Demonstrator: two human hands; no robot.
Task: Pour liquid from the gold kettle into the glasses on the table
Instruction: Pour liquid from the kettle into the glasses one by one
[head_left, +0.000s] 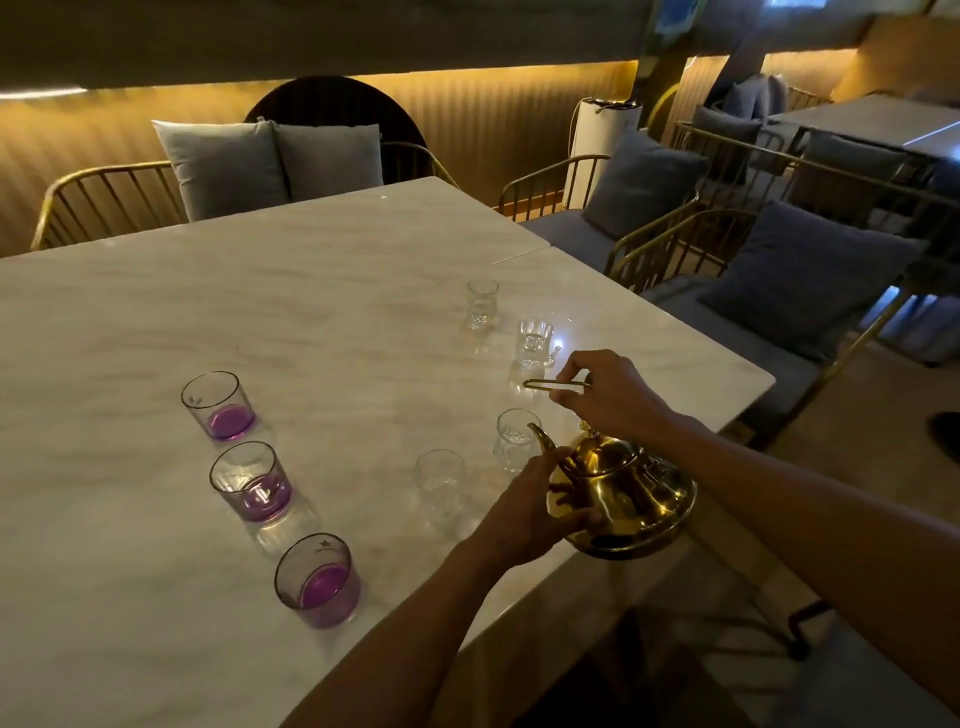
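Head view, left to right. Three tumblers with purple liquid (258, 488): well left of both hands, in a row. Left hand (524, 512): fingers spread wide, cupping kettle belly below spout. Gold kettle (626, 493): polished metal, likely slippery, rigid, weighty if full; best held by handle with belly steadied. Tilted, spout (540, 439) pointing up-left toward small clear glass (514, 441) just beyond; long axis spout-to-rear. Right hand (613, 395): above kettle, closed around thin bail handle (556, 385). Further clear glasses (532, 343): beyond right hand; fragile.
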